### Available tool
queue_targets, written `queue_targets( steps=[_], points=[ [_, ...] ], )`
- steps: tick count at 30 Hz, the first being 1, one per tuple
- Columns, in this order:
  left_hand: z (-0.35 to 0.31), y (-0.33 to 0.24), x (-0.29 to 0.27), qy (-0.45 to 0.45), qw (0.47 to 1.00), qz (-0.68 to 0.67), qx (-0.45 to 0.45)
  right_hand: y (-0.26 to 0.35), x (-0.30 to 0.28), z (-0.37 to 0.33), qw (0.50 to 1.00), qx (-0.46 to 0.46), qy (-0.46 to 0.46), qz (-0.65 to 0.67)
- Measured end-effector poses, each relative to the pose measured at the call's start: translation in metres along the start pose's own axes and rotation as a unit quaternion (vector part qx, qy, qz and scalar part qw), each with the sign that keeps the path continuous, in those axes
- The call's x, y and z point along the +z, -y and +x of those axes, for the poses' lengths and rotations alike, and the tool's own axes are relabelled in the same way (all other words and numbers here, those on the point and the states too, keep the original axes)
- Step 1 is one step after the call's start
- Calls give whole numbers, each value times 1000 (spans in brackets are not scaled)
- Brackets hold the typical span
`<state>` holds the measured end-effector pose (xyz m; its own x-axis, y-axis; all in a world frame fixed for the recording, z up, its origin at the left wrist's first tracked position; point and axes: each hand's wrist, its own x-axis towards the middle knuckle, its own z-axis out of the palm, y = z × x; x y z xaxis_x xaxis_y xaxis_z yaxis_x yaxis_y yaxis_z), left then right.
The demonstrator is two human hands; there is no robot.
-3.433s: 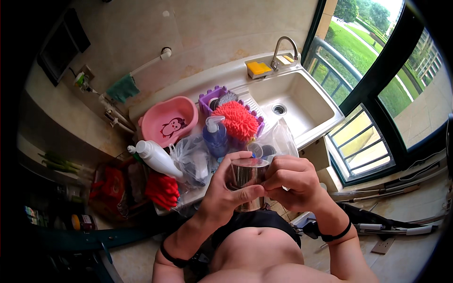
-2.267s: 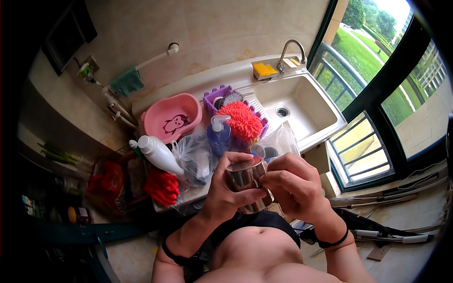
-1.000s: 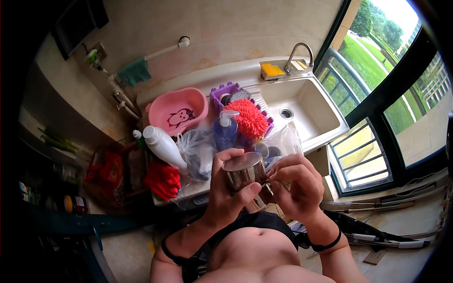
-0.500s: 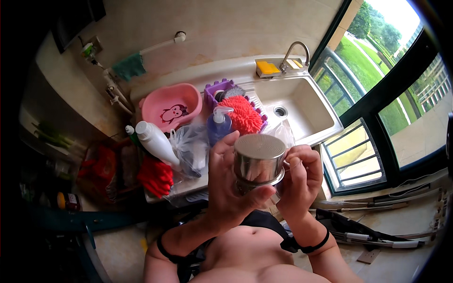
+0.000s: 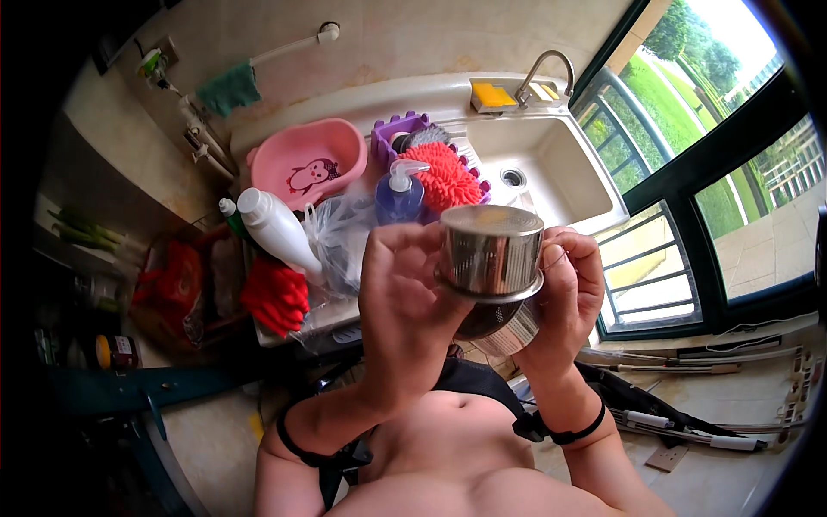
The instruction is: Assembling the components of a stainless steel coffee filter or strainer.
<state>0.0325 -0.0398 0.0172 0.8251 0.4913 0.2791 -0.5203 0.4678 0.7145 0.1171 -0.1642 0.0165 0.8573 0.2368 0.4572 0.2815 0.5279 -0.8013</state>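
"What's changed?"

"The metal mesh canister, one straight cylinder earlier, now gapes in two joined parts, held up before my belly. My left hand cups its left side; my right hand pinches at the right edge."

"Containers?"

"One purple basket: one red mitt, one grey scrubber (how deep, can't tell). One pink basin, penguin printed inside."

"Bottles nearby?"

"Blue pump bottle, one; white bottle, one."
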Motion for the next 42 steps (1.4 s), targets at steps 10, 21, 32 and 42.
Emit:
queue_targets(
  steps=[10,21,32,42],
  points=[
    [12,-15,-2,40,992,89,-76,8,-2,10,995,83,59,-5],
    [15,-15,4,-9,976,-8,-216,1,-14,11,996,43,81,-24],
    [12,-3,1,16,979,18,-201,5,-23,17,975,167,109,97],
    [14,6,-14,67,929,327,159,12,-32,15,967,183,168,46]
  ],
)
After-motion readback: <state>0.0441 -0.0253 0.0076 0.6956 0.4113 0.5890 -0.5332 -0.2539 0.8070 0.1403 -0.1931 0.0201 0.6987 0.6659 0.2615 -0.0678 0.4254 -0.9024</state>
